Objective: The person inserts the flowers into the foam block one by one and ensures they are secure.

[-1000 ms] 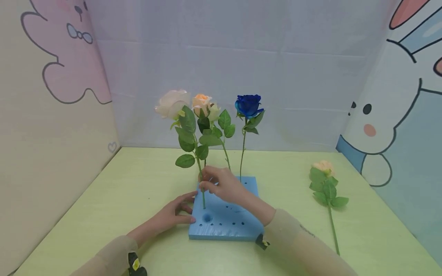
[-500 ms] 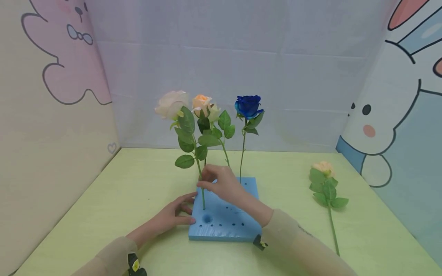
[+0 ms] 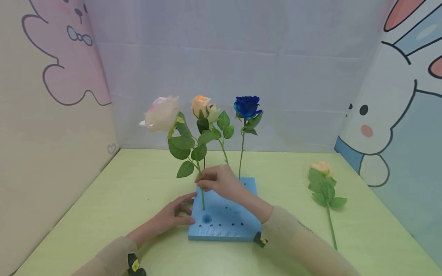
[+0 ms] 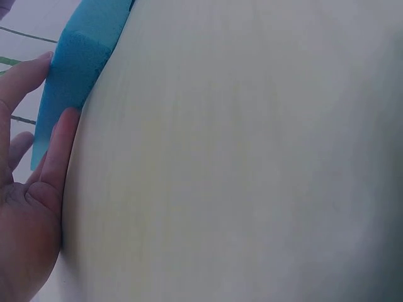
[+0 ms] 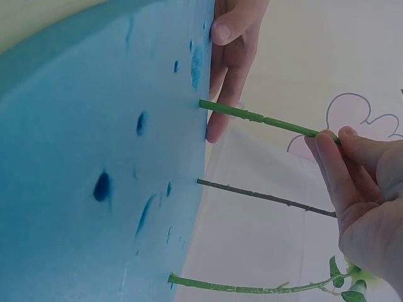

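My right hand [image 3: 221,182] pinches the green stem [image 5: 252,116] of a large pale pink rose [image 3: 161,114] between thumb and fingers. Its stem end meets the blue foam board [image 3: 231,230] near the left edge, and the flower leans left. Against the board's left side rests my left hand [image 3: 172,212], fingers spread and fairly straight, touching the edge. In the left wrist view, fingers [image 4: 63,148] lie along the foam's side. Behind the right hand stand a peach rose [image 3: 201,105], a whitish rose [image 3: 213,114] and a blue rose [image 3: 247,107].
Another peach rose [image 3: 322,168] lies on the table [image 3: 283,172] at the right, its stem toward the front. Several small holes and one larger hole [image 3: 206,218] dot the board. Cartoon-printed walls and a pale backdrop [image 3: 221,69] surround the table.
The pink rose's head has tipped left and slightly down, its leaves turning with it. My right hand has shifted slightly while holding the stem; the left hand stays at the board's edge.
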`<state>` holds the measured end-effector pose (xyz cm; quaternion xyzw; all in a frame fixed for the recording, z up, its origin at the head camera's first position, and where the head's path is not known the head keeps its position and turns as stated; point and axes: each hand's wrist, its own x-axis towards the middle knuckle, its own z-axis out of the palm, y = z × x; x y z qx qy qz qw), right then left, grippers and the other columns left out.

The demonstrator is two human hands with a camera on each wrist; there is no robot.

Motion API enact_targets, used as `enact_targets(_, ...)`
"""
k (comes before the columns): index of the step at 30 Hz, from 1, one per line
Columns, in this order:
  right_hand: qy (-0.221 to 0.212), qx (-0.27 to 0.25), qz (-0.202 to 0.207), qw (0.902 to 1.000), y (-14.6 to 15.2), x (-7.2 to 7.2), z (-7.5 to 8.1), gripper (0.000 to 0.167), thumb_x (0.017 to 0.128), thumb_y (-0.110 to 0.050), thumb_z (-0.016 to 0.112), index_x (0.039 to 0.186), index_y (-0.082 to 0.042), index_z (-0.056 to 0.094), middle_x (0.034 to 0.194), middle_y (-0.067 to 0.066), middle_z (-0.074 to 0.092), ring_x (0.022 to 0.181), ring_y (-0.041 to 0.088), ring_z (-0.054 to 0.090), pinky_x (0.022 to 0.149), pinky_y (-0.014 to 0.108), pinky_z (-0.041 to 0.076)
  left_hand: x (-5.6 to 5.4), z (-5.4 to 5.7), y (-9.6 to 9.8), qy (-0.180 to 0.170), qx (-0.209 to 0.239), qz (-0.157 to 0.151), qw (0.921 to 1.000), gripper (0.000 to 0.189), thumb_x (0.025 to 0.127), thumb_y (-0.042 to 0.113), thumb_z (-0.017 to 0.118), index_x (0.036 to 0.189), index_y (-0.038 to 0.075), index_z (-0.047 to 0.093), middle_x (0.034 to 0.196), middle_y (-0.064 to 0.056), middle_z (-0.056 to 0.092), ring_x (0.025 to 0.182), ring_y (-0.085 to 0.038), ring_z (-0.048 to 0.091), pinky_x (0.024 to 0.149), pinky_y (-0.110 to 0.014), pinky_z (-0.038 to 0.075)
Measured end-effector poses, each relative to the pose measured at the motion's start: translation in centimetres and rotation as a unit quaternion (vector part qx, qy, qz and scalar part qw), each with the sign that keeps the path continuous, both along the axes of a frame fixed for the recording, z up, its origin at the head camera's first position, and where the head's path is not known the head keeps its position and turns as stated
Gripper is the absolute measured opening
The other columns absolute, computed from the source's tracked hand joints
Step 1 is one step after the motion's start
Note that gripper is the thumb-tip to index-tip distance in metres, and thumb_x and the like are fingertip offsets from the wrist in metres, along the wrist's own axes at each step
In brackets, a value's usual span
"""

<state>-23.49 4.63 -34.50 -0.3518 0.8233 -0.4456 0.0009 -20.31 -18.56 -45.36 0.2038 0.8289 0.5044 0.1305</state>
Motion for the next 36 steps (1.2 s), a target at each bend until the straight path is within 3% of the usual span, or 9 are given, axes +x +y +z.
enact_targets(4,0.005,0.005,0.017,0.9998,-0.04,-0.39,-0.19,0.009,0.093,-0.012,0.068,0.09,-0.016,0.075,0.082,0.005,0.076,0.069,0.01,0.067,0.069,0.021,0.056,0.09,0.11,0.0,-0.005,-0.006,0.005,1.0,0.082,0.086,0.027,0.077,0.155,0.019,0.032,0.149,-0.02,0.044,0.11,-0.023,0.058,0.086,-0.023,0.051)
enact_targets(11,-0.009,0.001,0.052,0.9986,0.06,-0.78,-0.18,0.009,0.093,-0.01,0.067,0.093,-0.012,0.075,0.091,0.01,0.077,0.076,0.023,0.073,0.071,0.021,0.057,0.07,0.23,0.05,-0.005,-0.008,0.006,0.9999,0.083,0.086,0.027,0.077,0.155,0.02,0.031,0.149,-0.02,0.045,0.111,-0.023,0.058,0.086,-0.025,0.051)
enact_targets(36,0.015,0.0,0.021,0.9997,0.25,-0.66,-0.76,0.009,0.094,-0.018,0.068,0.095,-0.014,0.076,0.088,0.001,0.077,0.076,0.006,0.071,0.071,0.021,0.056,0.05,-0.07,-0.06,-0.013,0.004,0.005,0.9999,0.082,0.086,0.027,0.077,0.155,0.022,0.033,0.15,-0.019,0.043,0.112,-0.024,0.058,0.086,-0.022,0.052)
